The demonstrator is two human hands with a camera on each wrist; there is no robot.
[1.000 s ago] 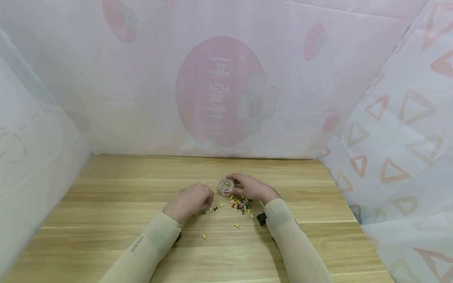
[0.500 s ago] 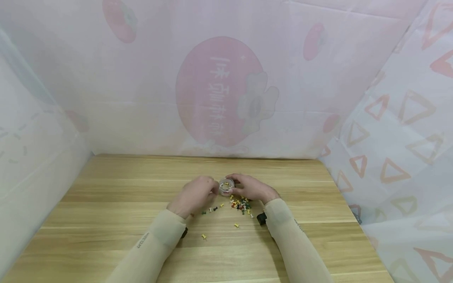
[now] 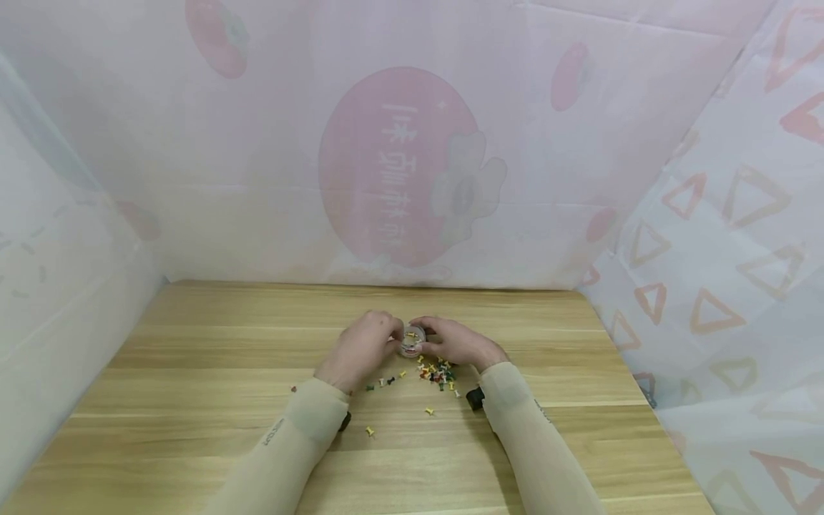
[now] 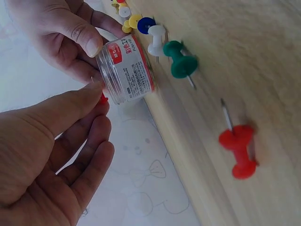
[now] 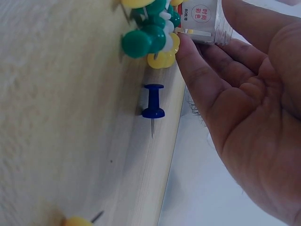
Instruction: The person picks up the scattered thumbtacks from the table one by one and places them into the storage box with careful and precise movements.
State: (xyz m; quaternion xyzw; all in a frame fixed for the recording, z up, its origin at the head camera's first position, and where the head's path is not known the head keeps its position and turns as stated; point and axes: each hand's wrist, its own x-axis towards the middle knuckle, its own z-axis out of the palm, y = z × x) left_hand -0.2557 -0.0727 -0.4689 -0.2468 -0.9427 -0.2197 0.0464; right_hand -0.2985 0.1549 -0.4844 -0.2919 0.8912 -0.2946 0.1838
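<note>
A small clear plastic jar [image 3: 412, 351] with a red-and-white label stands on the wooden table. My right hand [image 3: 458, 342] grips it from the right side, thumb in front. Some push pins, including yellow, show inside the jar. At the left of its rim is my left hand [image 3: 364, 347]. In the left wrist view, that hand's thumb and fingertips pinch a red push pin [image 4: 103, 99], its point up, close to the jar's mouth. A heap of mixed push pins [image 3: 438, 371] lies just before the jar and my right hand.
Loose pins lie nearer me: a green pin [image 4: 181, 61], a red pin [image 4: 239, 148], a blue pin [image 5: 153, 101] and a yellow pin [image 3: 370, 431]. Another red pin [image 3: 293, 388] lies left of my left forearm. A printed cloth wall [image 3: 257, 236] borders the table's back edge.
My left hand has moved away from the loose pins, rightward and farther back, up to the jar's rim. A red pin left of that forearm has come into sight. My right hand keeps its place.
</note>
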